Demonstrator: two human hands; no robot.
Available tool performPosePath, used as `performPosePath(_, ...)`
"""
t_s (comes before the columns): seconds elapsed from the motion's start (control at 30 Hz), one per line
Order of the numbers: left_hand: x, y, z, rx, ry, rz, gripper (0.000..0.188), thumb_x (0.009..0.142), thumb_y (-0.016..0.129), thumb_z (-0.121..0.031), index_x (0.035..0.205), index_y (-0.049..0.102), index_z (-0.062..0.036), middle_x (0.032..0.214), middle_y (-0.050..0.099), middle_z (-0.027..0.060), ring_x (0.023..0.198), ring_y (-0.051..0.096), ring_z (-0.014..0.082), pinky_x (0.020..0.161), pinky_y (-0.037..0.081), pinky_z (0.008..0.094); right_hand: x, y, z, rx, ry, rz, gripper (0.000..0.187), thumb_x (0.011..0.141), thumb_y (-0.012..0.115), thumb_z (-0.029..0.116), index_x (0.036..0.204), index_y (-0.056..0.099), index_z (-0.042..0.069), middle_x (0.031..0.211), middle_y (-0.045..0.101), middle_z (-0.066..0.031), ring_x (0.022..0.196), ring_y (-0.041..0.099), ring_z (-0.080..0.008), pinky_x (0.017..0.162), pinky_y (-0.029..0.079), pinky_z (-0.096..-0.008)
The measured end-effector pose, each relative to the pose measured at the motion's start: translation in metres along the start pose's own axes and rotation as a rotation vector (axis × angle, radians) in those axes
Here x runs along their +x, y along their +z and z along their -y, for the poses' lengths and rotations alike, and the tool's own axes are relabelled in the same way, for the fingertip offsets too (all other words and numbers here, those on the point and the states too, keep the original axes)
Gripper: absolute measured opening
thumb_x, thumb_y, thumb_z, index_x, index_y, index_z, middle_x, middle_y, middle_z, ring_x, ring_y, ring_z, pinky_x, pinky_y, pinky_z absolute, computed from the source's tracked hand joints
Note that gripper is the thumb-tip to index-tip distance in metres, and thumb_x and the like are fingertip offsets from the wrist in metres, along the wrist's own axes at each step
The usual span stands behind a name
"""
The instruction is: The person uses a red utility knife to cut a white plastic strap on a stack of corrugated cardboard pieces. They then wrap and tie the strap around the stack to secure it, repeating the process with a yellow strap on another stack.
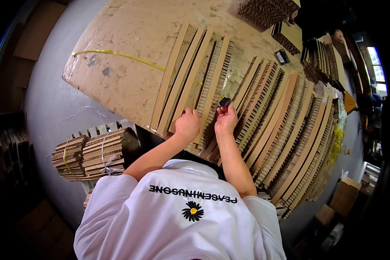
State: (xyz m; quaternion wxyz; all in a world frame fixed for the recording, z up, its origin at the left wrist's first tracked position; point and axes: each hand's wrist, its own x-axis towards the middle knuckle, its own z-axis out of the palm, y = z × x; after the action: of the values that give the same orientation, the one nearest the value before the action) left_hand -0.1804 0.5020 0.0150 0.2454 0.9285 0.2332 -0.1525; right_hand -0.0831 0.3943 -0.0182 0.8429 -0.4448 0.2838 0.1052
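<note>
My left hand (188, 125) is closed, fingers curled, over the near ends of several long cardboard strips (174, 80). Whether anything is inside its fingers is hidden. Just to the right, my right hand (226, 122) pinches a small black object (225, 102), too small to identify. It is held above honeycomb-edged cardboard strips (221, 71). Farther right, a long row of similar honeycomb cardboard strips (275, 117) lies side by side, reaching the table's near right edge.
A yellow strap (117, 53) lies across the cardboard-covered tabletop (130, 26). A small black item (281, 56) sits beyond the row, near honeycomb blocks (288, 37). Tied cardboard bundles (102, 151) stand below the table at left. Part of another person's hand (338, 35) shows at far right.
</note>
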Motion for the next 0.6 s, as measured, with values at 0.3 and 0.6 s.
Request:
performPosePath(0.3,0.018,0.003,0.006,-0.013,0.053,-0.198,0.035,0.085,0.068,-0.02,0.109,0.05,-0.0038,0.11,0.051,0.0168,0.099,0.06,0.0348,0.073,0.055,0.0441,-0.002,0.001,0.009,0.065,0.069,0.003,0.023,0.098,0.059,0.025,0.088,0.058,0.005,0.077,0.059,-0.0031,0.069,0.056,-0.0139,0.068,0.051,-0.028)
performPosePath(0.6,-0.011,-0.006,-0.024,0.113,0.219,-0.077,0.033,0.085,0.066,-0.024,0.11,0.052,-0.0055,0.102,0.054,0.0179,0.086,0.065,0.038,0.063,0.055,0.0469,-0.006,-0.01,0.018,0.079,0.083,0.041,0.023,0.096,0.062,0.029,0.086,0.057,0.009,0.074,0.06,-0.003,0.065,0.057,-0.015,0.066,0.049,-0.027)
